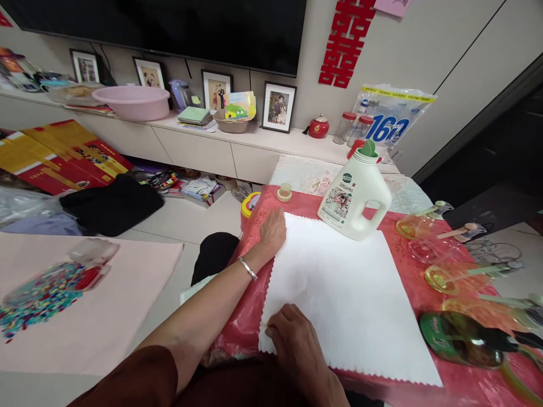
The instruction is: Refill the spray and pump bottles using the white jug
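A white cloth [339, 294] with zigzag edges lies flat on a red patterned table cover [407, 271]. My left hand [274, 229], a bracelet on its wrist, rests on the cloth's far left corner with its fingers curled over the edge. My right hand [292, 339] is closed on the near left corner of the cloth. A white detergent jug [354, 195] with a green spout stands at the cloth's far edge, right of my left hand. Its small cream cap [284, 192] sits just beyond that hand.
Several amber glasses with spoons [441, 277] and a dark green bottle on its side [458, 339] crowd the table's right edge. A yellow-lidded tub [249, 204] sits at the far left corner. To the left, a pink surface [127, 305] holds spilled coloured beads [38, 294] and a tipped jar [93, 254].
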The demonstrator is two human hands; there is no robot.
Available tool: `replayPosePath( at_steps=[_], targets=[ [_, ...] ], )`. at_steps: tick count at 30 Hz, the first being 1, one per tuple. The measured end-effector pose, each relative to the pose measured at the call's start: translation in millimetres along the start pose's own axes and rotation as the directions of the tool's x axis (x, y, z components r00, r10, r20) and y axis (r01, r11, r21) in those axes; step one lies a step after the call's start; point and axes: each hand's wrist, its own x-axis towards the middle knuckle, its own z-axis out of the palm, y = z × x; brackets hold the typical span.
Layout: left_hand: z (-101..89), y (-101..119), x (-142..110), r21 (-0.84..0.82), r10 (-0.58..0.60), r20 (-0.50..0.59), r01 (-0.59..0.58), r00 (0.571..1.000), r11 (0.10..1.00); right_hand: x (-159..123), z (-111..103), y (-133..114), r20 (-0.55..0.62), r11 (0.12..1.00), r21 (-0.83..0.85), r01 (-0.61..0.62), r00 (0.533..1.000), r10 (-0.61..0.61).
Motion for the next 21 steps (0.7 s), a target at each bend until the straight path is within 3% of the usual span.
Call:
replayPosePath(
  at_steps=[5,8,10,13,16,19,21],
  targets=[
    [9.3,18.2,-33.4,-0.31,0.207,-0.133,-0.239,0.969,0.92,-1.3,-1.0,0.2,-0.02,0.998,0.011,0.061,0.998,-0.061],
    [19.2,25.9,-59.0,-0.649,0.158,-0.147,-0.216,0.976,0.729,-3.0,-4.4,0.7,-0.065,0.994,0.015,0.112,0.992,-0.111],
    [21.6,29.8,-74.7,-0.75,0.127,-0.135,-0.185,0.983,0.635,-6.0,-10.2,3.0,-0.12,0.99,0.012,0.139,0.983,-0.137],
    [16.5,33.9,-93.6,-0.731,0.154,-0.123,-0.194,0.98,0.655,-12.4,-26.3,11.1,-0.241,0.99,-0.013,0.139,0.961,-0.138],
    [8.0,34.2,-108.1,-0.6,0.208,-0.076,-0.211,0.975,0.771,-18.0,-48.2,20.2,-0.391,0.995,-0.056,0.084,0.915,-0.1],
    [2.8,31.5,-121.6,-0.391,0.315,-0.005,-0.292,0.949,0.873,-20.5,-67.8,21.2,-0.559,0.984,-0.164,-0.07,0.829,-0.034],
    [1.2,30.1,-130.3,-0.231,0.415,0.012,-0.401,0.91,0.886,-19.6,-76.0,17.1,-0.647,0.953,-0.227,-0.198,0.762,0.004]
  ],
)
